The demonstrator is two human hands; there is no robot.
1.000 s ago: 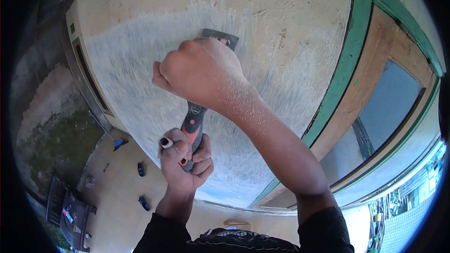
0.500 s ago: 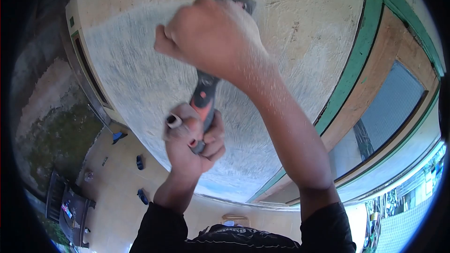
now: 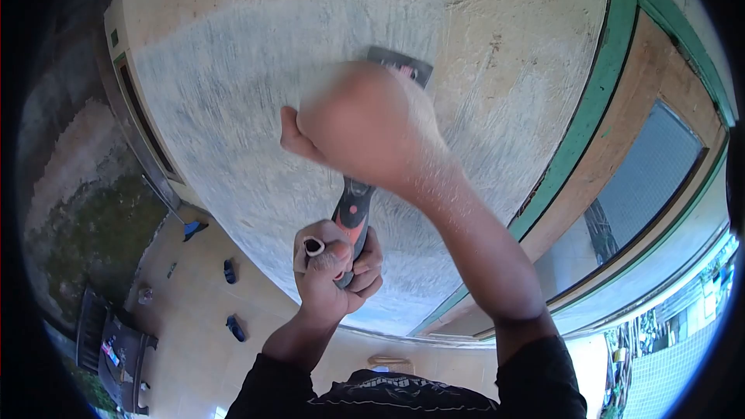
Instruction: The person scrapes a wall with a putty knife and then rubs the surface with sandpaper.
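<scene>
Both of my hands grip a scraper (image 3: 353, 209) with a black and red handle, its wide dark head against the wall (image 3: 256, 101). My right hand (image 3: 361, 124), blurred and dusty, is wrapped round the upper part near the head. Lower down, my left hand (image 3: 337, 264) closes round the end of the handle, and a small pale rolled piece (image 3: 312, 247) sits between its fingers. Around the tool the wall is scratched and whitish grey; above and to the right it is cream.
A green door frame (image 3: 578, 136) with a wooden, glazed door (image 3: 652, 178) stands at the right. On the tiled floor at the left lie dark sandals (image 3: 236, 329), near a dark bench (image 3: 128, 357) and a blue broom (image 3: 194, 230).
Both hands and the scraper have moved down the wall and slightly to the right. The grip on the handle looks the same.
</scene>
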